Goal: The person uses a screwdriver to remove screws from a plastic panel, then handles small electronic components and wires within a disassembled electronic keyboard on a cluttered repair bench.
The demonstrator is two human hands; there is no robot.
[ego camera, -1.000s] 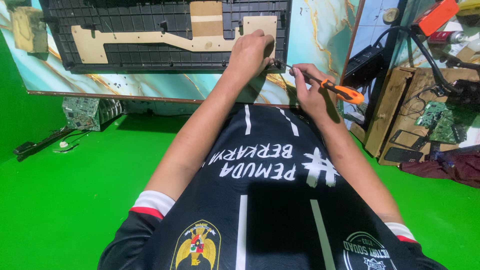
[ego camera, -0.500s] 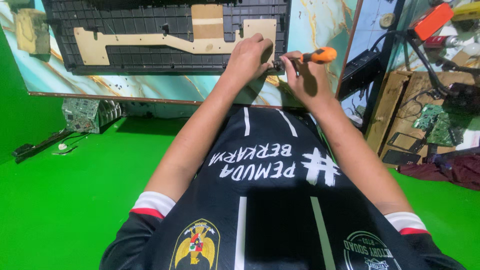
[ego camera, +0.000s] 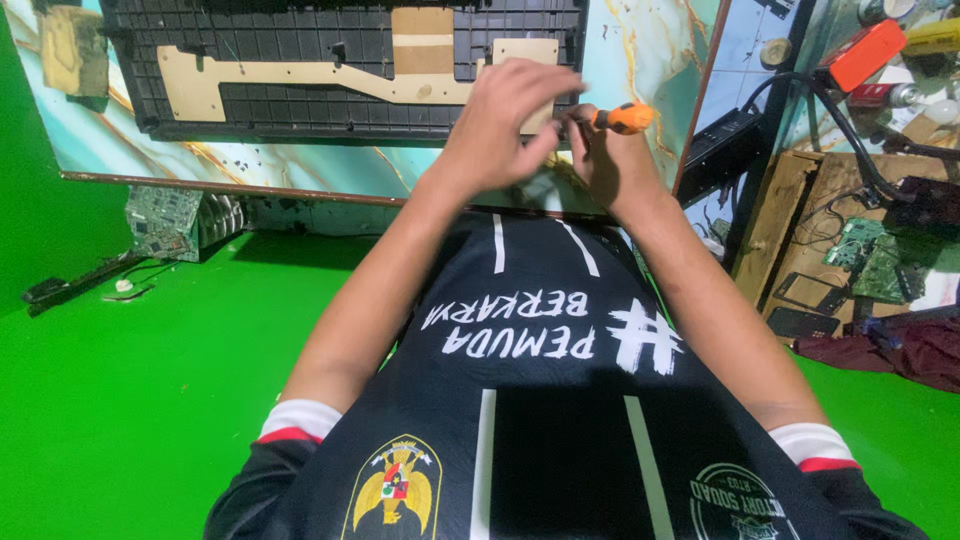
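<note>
At the panel's edge, orange-handled screwdriver (ego camera: 622, 118), right hand (ego camera: 607, 160) gripping

A marble-patterned table (ego camera: 640, 60) carries a black ribbed panel (ego camera: 300, 100); circuit boards (ego camera: 160, 220) lie on the green floor (ego camera: 150, 400).

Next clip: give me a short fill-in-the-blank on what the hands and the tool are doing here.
1. The right hand grips a screwdriver whose handle is ____ in colour.
2. The left hand rests over the lower right corner of the black ____ panel.
3. The floor around the person is bright ____.
4. The panel lies on a board with a ____ pattern.

Missing words: orange; gridded plastic; green; marble
</note>
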